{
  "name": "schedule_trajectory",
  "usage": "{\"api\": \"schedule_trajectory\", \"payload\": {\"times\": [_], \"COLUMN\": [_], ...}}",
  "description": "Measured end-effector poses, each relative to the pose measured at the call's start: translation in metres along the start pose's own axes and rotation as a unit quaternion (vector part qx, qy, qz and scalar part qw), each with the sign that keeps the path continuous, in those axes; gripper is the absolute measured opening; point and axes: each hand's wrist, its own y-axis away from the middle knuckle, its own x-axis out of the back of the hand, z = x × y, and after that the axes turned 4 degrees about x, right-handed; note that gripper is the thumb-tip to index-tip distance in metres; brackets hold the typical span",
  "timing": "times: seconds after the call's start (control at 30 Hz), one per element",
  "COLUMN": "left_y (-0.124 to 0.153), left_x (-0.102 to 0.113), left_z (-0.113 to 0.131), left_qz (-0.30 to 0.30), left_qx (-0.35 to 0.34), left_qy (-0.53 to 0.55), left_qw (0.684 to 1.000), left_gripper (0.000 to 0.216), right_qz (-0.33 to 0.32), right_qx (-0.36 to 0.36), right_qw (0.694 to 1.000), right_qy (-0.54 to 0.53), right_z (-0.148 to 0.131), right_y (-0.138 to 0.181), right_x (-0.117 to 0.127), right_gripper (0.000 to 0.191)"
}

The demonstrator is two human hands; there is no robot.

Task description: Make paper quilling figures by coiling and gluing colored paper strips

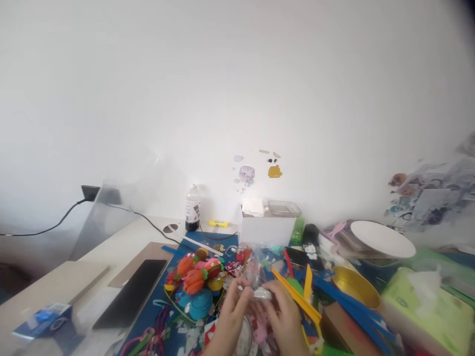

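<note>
A small, silvery-white ribbed piece (261, 294) sits between the fingertips of my two hands, low in the middle of the view. My left hand (230, 316) pinches its left side with bent fingers. On its right side, the fingers of my right hand (284, 315) are closed against it. Clear, crinkled plastic (253, 272) shows just beyond the fingertips. Left of my hands lies a cluster of orange, red and blue honeycomb-paper decorations (195, 282). Below and between my wrists, a round pale object (245, 336) and a pink piece (261, 330) are partly hidden.
Paper scraps cover the blue mat (146, 316). Yellow strips (297, 295), blue strips (349, 306), a gold tin (356, 288) and a tissue pack (426, 311) stand right. Behind are a white box (265, 230) and a bottle (192, 207). A black tablet-like slab (130, 294) lies left.
</note>
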Motion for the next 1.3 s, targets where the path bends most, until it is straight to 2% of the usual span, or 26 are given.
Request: {"api": "schedule_trajectory", "payload": {"times": [0.07,0.13,0.27,0.4,0.67,0.93,1.03,1.1,1.13,1.2,1.3], "left_y": [0.0,0.001,0.007,0.011,0.012,0.016,0.014,0.012,0.011,0.011,0.013], "left_x": [0.0,0.003,0.008,0.008,0.009,0.018,0.016,0.014,0.013,0.012,0.011], "left_z": [0.004,0.008,0.013,0.011,0.013,-0.002,0.0,0.004,0.006,0.007,0.003], "left_qz": [-0.016,-0.02,0.019,0.051,0.061,0.153,0.125,0.083,0.071,0.073,0.109], "left_qx": [-0.02,-0.039,-0.087,-0.108,-0.128,-0.137,-0.145,-0.157,-0.171,-0.215,-0.286], "left_qy": [-0.02,-0.089,-0.223,-0.294,-0.313,-0.299,-0.331,-0.397,-0.441,-0.532,-0.629], "left_qw": [0.999,0.995,0.971,0.948,0.939,0.932,0.924,0.901,0.878,0.816,0.714], "left_gripper": [0.028,0.03,0.031,0.028,0.028,0.039,0.032,0.031,0.031,0.03,0.024], "right_qz": [-0.016,-0.037,-0.063,-0.077,-0.048,-0.052,-0.06,-0.069,-0.074,-0.08,-0.076], "right_qx": [-0.019,-0.03,-0.024,0.002,-0.007,-0.039,-0.017,0.007,0.017,0.03,0.035], "right_qw": [0.999,0.998,0.997,0.997,0.997,0.995,0.997,0.997,0.997,0.996,0.995], "right_qy": [-0.025,-0.038,-0.029,-0.03,-0.054,-0.076,-0.051,-0.021,-0.005,0.026,0.049], "right_z": [-0.003,-0.004,-0.004,-0.004,-0.009,-0.01,-0.007,-0.002,0.0,0.006,0.012], "right_y": [0.0,0.0,-0.001,-0.003,-0.008,-0.008,-0.006,-0.003,0.0,0.006,0.017], "right_x": [0.001,0.003,0.005,0.006,0.007,0.006,0.006,0.005,0.004,-0.001,-0.012], "right_gripper": [0.015,0.015,0.024,0.037,0.031,0.024,0.027,0.03,0.031,0.031,0.033]}}
